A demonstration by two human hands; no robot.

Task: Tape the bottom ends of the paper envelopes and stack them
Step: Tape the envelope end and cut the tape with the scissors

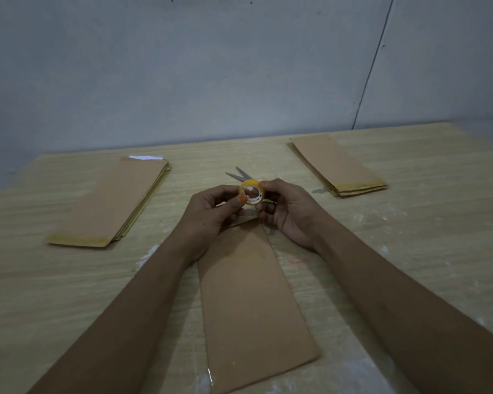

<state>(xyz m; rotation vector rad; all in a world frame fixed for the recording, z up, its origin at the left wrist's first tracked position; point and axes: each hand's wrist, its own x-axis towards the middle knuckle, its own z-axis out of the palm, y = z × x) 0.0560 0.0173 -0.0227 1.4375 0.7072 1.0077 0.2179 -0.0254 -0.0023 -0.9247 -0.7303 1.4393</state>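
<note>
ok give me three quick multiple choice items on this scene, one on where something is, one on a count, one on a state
1. Where do the scissors lie?
A. on the left stack
B. on the table beyond the hands
C. on the single envelope

2. How many envelope stacks lie on the table, apart from the single envelope?
A. one
B. two
C. four

3. What is the state of the tape roll?
A. held by both hands
B. flat on the table
C. on the right stack

Key:
1 B, the blades show just past the roll.
2 B, a left stack and a right stack.
3 A, the left hand and right hand pinch it.
</note>
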